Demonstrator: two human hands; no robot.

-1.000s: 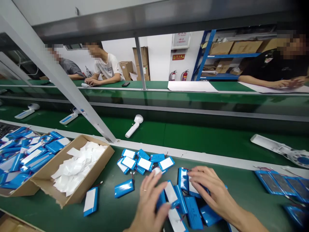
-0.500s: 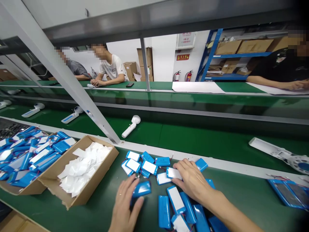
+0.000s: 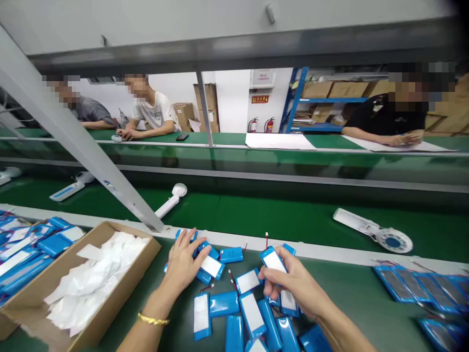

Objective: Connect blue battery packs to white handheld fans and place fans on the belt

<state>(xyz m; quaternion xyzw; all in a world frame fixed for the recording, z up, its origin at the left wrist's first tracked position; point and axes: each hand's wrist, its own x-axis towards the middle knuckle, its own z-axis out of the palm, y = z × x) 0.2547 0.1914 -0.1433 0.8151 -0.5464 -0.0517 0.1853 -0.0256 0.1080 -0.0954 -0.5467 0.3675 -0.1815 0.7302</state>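
My right hand [image 3: 300, 281] pinches a blue battery pack [image 3: 273, 259] with a white label, tilted up; a small white connector on its leads points upward. Under and around that hand lie more blue packs, among them a white-labelled one [image 3: 252, 313] and a plain blue one [image 3: 234, 332]. Reaching over the back-left cluster, my left hand [image 3: 182, 266] has its fingers spread and rests on several packs, partly hiding them. Beside it lies a labelled pack [image 3: 212, 266]. Another labelled pack [image 3: 201, 315] stands apart, nearer to me, against a sideways blue pack [image 3: 224, 303].
A cardboard box [image 3: 141, 266] of white paper slips stands at left, before a heap of battery packs [image 3: 34, 249]. At right lie packs in rows [image 3: 414, 283]. Beyond the metal rail, white fan-like devices [image 3: 395, 240] lie on the green belt [image 3: 252, 210]. Several people sit opposite.
The view has turned rightward. My left hand has moved from a nearer pack to the back-left cluster. My right hand has lifted a labelled pack; the packs in front have shifted.
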